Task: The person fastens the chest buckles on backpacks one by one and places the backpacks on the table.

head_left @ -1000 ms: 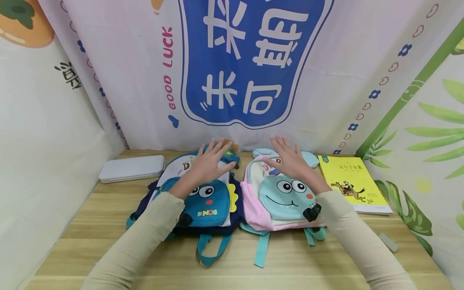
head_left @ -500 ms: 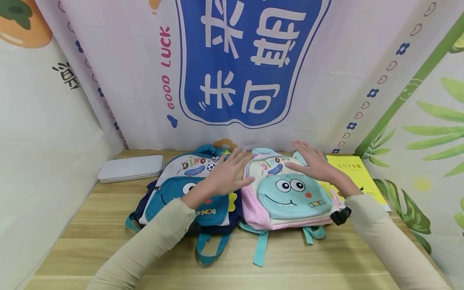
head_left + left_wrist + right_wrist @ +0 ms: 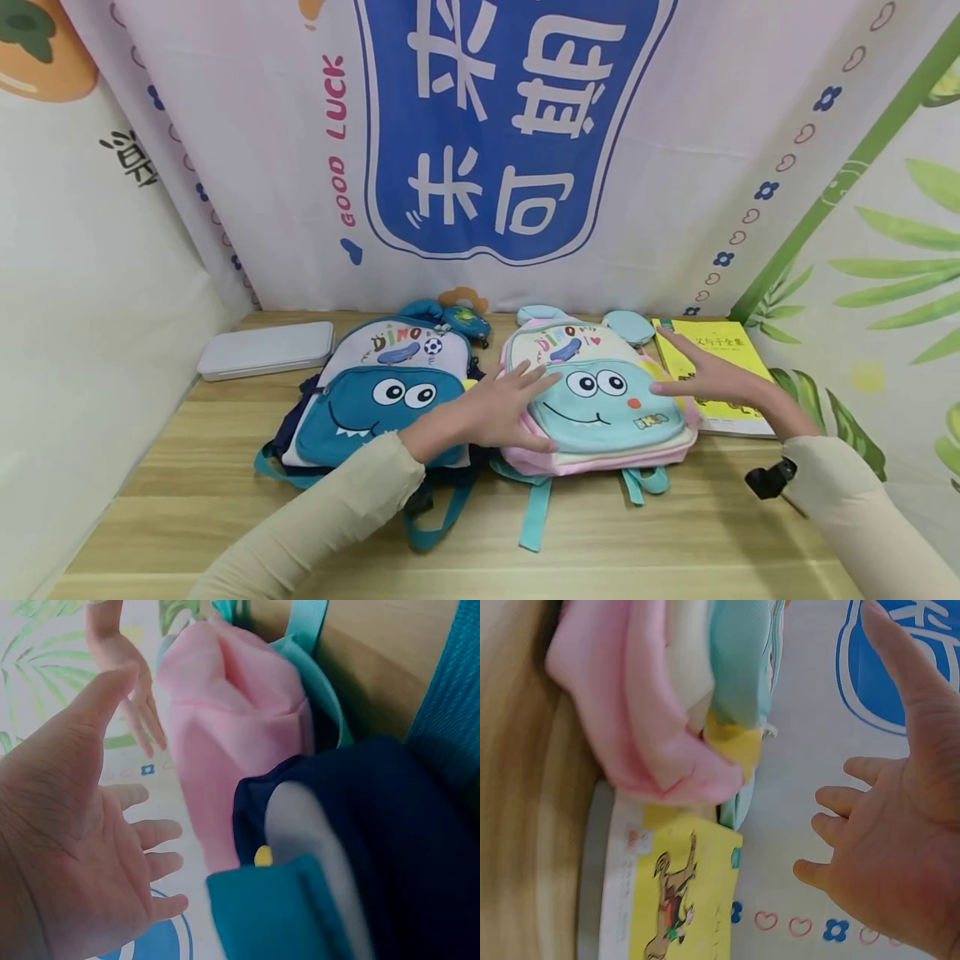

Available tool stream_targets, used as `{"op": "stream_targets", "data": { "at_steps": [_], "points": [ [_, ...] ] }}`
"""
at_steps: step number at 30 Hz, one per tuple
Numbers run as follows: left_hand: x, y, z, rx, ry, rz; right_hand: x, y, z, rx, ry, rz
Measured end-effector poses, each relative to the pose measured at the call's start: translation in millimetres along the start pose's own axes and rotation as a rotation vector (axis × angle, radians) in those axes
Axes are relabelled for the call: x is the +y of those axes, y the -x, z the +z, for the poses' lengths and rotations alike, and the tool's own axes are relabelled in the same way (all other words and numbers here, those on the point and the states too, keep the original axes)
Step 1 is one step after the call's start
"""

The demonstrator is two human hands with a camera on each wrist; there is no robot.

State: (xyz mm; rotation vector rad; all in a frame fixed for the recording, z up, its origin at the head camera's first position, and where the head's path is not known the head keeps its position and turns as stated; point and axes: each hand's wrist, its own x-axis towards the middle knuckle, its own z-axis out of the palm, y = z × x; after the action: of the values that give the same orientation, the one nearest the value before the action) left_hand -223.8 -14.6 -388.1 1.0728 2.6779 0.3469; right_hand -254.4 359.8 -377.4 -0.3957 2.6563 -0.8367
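Both hands are shifting rightward compared with a second ago: then each was lying spread over its own backpack, and now they are flanking the pink one. Left hand (image 3: pixel 501 408) is hovering with fingers straight and spread at the left edge of the pink backpack (image 3: pixel 600 400), fingertips reaching onto its front panel, gripping nothing; whether it is pressing the fabric cannot be told. Right hand (image 3: pixel 716 379) is standing edge-on with fingers extended at the pack's right side, over the yellow book (image 3: pixel 723 350), also holding nothing. In the left wrist view the open palm (image 3: pixel 82 847) is showing beside the pink fabric (image 3: pixel 225 742); in the right wrist view the fingers (image 3: pixel 855 817) are loosely extended, apart from the pack.

Pink backpack is lying flat, face up, on the wooden surface (image 3: pixel 225 500), touching the blue backpack (image 3: pixel 382 392) on its left, straps trailing toward the person. Its zips are appearing closed.

Judging from this, the work is at an early stage: the pink pack is being framed by both hands but not yet grasped, lifted or opened.

Beyond, a grey flat case (image 3: pixel 266 350) is lying left of the blue pack, near the printed cloth backdrop (image 3: pixel 510 125).
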Motion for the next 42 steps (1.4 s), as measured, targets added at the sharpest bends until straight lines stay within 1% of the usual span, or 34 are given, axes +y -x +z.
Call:
{"op": "stream_targets", "data": {
  "at_steps": [3, 5, 9, 13, 17, 20, 25, 30, 34, 37, 42],
  "points": [
    [0.8, 0.5, 5.7, -0.042, 0.004, -0.003, 9.9, 6.3, 0.6, -0.018, 0.002, -0.003],
    [0.8, 0.9, 8.4, -0.054, 0.000, 0.000, 15.5, 9.8, 0.8, -0.024, 0.008, -0.016],
    [0.7, 0.4, 11.9, -0.053, -0.025, 0.003, 25.3, 15.7, 1.3, -0.050, -0.005, -0.027],
    [1.5, -1.3, 13.8, -0.041, -0.059, -0.008, 31.4, 21.0, 2.7, -0.087, 0.002, -0.026],
    [2.4, -2.4, 15.0, -0.031, -0.097, -0.030, 34.8, 22.0, 4.5, -0.127, 0.015, -0.045],
    [3.7, -3.6, 16.1, -0.027, -0.125, -0.045, 37.8, 21.3, 7.0, -0.156, 0.002, -0.060],
    [5.4, -5.7, 17.5, -0.020, -0.145, -0.065, 41.5, 18.9, 11.8, -0.190, -0.015, -0.073],
    [6.9, -6.5, 17.2, -0.011, -0.163, -0.082, 43.4, 15.8, 15.8, -0.185, -0.015, -0.068],
    [5.1, -8.4, 18.6, 0.004, -0.182, -0.074, 44.0, 14.9, 18.0, -0.166, -0.029, -0.090],
    [3.4, -10.2, 19.3, 0.016, -0.170, -0.060, 44.7, 15.2, 19.4, -0.140, -0.042, -0.117],
    [0.5, -12.0, 20.3, 0.024, -0.125, -0.047, 45.1, 16.2, 21.5, -0.103, -0.060, -0.101]
  ]
}}
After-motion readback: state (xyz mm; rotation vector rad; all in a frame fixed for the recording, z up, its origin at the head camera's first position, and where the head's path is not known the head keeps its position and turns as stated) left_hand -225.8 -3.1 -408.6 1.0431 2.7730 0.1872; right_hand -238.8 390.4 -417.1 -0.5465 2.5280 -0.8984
